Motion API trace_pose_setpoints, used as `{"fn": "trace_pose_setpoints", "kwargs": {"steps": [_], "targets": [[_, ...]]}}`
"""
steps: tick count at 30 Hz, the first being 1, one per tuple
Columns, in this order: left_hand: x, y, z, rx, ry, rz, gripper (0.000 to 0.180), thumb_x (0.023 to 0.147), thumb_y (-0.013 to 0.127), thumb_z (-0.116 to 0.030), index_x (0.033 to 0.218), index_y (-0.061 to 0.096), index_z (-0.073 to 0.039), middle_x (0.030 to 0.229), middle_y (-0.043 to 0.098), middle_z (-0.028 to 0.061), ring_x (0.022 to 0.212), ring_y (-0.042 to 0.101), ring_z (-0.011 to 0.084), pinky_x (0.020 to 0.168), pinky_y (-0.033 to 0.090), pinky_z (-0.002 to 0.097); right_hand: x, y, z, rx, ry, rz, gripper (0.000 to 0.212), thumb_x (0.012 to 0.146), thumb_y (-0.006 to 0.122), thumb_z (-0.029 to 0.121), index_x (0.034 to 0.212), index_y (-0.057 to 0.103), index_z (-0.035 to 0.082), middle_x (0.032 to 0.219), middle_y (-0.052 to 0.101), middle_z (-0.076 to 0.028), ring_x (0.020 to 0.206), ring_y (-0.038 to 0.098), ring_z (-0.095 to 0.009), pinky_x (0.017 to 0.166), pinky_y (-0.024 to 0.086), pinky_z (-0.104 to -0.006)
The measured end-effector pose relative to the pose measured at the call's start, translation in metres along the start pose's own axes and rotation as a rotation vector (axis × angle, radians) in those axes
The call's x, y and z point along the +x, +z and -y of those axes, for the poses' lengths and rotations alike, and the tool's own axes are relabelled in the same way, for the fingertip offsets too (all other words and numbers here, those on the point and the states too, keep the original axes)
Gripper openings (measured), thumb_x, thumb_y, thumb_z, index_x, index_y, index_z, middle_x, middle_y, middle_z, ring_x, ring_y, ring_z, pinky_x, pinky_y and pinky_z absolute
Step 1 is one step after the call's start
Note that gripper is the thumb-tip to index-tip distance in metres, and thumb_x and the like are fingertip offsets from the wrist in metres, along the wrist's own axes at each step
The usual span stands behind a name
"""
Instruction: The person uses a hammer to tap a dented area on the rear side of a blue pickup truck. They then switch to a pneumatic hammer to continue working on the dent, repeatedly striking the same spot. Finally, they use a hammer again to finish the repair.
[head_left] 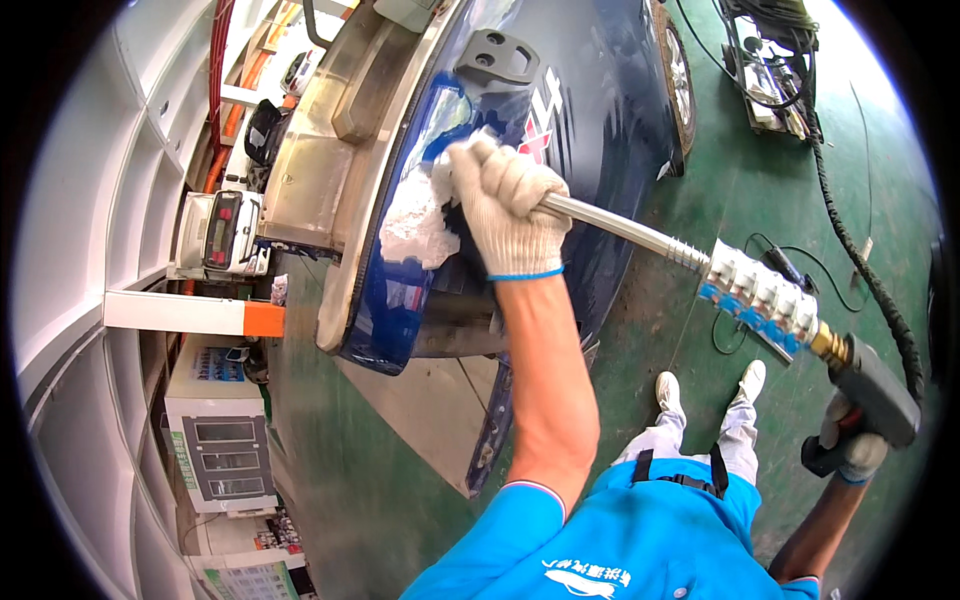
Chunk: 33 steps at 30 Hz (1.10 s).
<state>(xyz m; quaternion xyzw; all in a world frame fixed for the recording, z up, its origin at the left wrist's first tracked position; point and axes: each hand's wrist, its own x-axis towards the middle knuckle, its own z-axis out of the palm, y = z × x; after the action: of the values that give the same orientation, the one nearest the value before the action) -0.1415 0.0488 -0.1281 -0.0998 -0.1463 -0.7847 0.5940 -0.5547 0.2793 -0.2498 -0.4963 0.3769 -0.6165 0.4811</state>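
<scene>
A dent puller (765, 295), a long metal rod with a ribbed silver sliding weight and a black pistol grip, slants across the view. My left hand (515, 200), in a white knit glove, is wrapped round the rod near its far end, by the blue truck panel (590, 130). The fist hides the rod's tip, so I cannot tell whether it touches the metal. My right hand (855, 455), also gloved, is closed round the pistol grip at lower right. Beside the left hand, a whitish bare patch (415, 225) breaks the blue paint.
A wheel (678, 80) sits at the truck's far side. A tool cart (765, 70) stands at upper right, and a thick black hose (860, 250) runs down to the puller. More cables lie on the green floor (690, 310). An orange-and-white beam (195, 313) juts in from the left.
</scene>
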Motion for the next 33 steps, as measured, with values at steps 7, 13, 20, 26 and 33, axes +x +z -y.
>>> {"fn": "trace_pose_setpoints", "kwargs": {"steps": [7, 13, 20, 26, 33], "targets": [[-0.010, 0.064, 0.075, 1.003, 0.252, -0.421, 0.019, 0.107, 0.056, -0.023, 0.115, 0.055, -0.006, 0.087, 0.066, 0.0079, 0.076, 0.068, 0.0228, 0.081, 0.062, 0.0481, -0.042, 0.008, -0.067, 1.046, 0.484, -0.015, 0.037, 0.087, 0.075, 0.034, 0.096, 0.056, 0.005, 0.053, 0.049, 0.000, 0.038, 0.038, -0.010, 0.037, 0.030, -0.0266], [-0.005, 0.039, 0.067, 0.775, 0.239, -0.669, 0.021, 0.109, 0.053, -0.027, 0.097, 0.054, -0.009, 0.068, 0.030, -0.0058, 0.055, 0.032, 0.0087, 0.057, 0.043, 0.0301, -0.043, 0.017, -0.065, 0.814, 0.400, -0.045, 0.048, 0.079, 0.085, 0.037, 0.097, 0.058, 0.001, 0.057, 0.054, -0.004, 0.041, 0.045, -0.013, 0.038, 0.036, -0.0298], [-0.013, 0.017, 0.033, 0.483, 0.197, -0.688, 0.030, 0.110, 0.049, -0.038, 0.096, 0.058, -0.012, 0.063, 0.026, -0.0076, 0.051, 0.028, 0.0087, 0.051, 0.035, 0.0279, -0.022, 0.017, -0.039, 0.614, 0.381, -0.080, 0.060, 0.069, 0.093, 0.039, 0.094, 0.063, -0.007, 0.060, 0.060, -0.010, 0.043, 0.054, -0.019, 0.038, 0.041, -0.0312], [-0.016, 0.009, 0.026, 0.415, 0.178, -0.677, 0.032, 0.109, 0.050, -0.039, 0.095, 0.059, -0.013, 0.063, 0.027, -0.0076, 0.051, 0.028, 0.0088, 0.053, 0.037, 0.0276, -0.019, 0.013, -0.035, 0.575, 0.377, -0.094, 0.058, 0.069, 0.092, 0.038, 0.092, 0.063, -0.007, 0.060, 0.059, -0.010, 0.042, 0.054, -0.019, 0.038, 0.041, -0.0311], [-0.016, 0.019, 0.036, 0.403, 0.174, -0.552, 0.020, 0.108, 0.055, -0.034, 0.104, 0.060, -0.015, 0.066, 0.039, -0.0060, 0.054, 0.043, 0.0095, 0.057, 0.046, 0.0287, -0.020, -0.006, -0.036, 0.555, 0.375, 0.011, 0.059, 0.068, 0.091, 0.037, 0.098, 0.064, -0.006, 0.067, 0.063, -0.011, 0.044, 0.056, -0.017, 0.039, 0.046, -0.0300]]}}
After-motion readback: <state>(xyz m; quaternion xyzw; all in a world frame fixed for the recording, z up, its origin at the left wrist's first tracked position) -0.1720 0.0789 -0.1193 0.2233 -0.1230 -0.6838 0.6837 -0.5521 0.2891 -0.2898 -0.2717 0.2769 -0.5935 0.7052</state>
